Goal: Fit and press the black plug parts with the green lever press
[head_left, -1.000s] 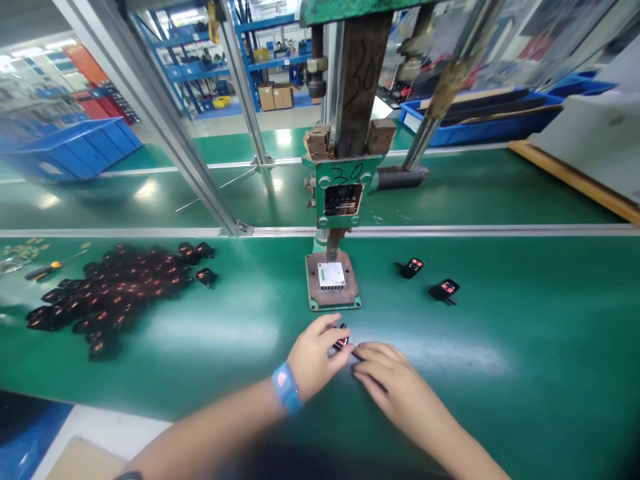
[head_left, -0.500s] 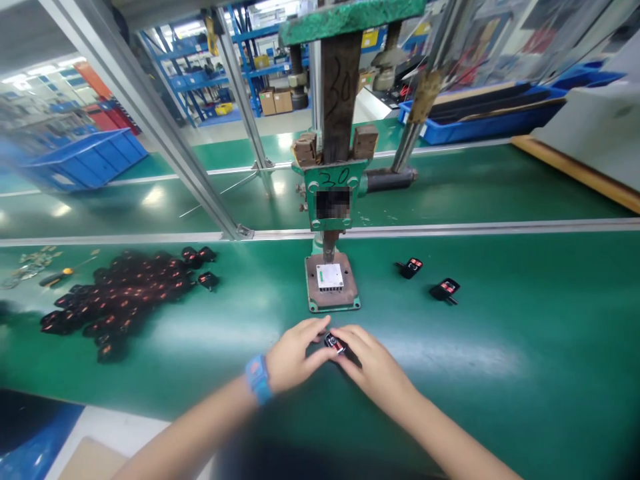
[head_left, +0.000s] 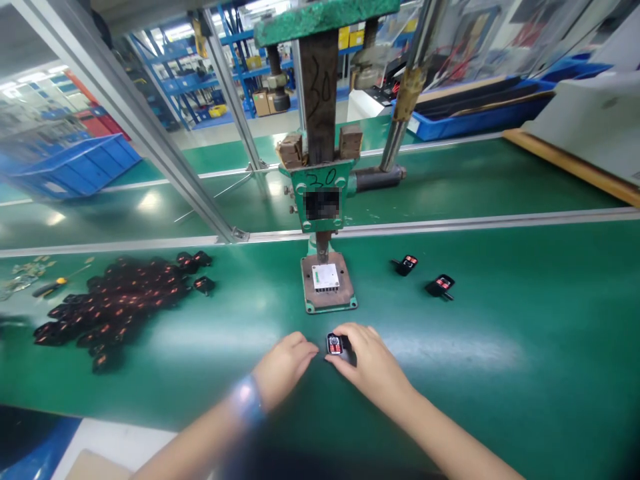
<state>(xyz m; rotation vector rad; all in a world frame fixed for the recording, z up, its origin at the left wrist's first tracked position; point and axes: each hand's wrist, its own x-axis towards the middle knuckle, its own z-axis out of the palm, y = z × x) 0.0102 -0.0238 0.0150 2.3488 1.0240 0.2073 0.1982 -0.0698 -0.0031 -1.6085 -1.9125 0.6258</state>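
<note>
My right hand (head_left: 367,365) grips a small black remote fob with red buttons (head_left: 335,345) just above the green bench top, in front of the press. My left hand (head_left: 283,365), with a blue wristband on the wrist, rests beside the fob with its fingers curled and its fingertips close to it; nothing shows in it. Straight ahead stands a green hand press (head_left: 323,193) with a brown base plate (head_left: 327,291) that carries a small white square fixture (head_left: 325,276).
A heap of several black fobs (head_left: 115,303) lies at the left, with a yellow-handled screwdriver (head_left: 50,287) beyond it. Two single fobs (head_left: 406,264) (head_left: 440,285) lie right of the press. Aluminium frame posts, blue bins and a white machine stand behind.
The fob has passed from between both hands into my right hand. My left hand has let go and drawn slightly back to the left. The view shifted a little.
</note>
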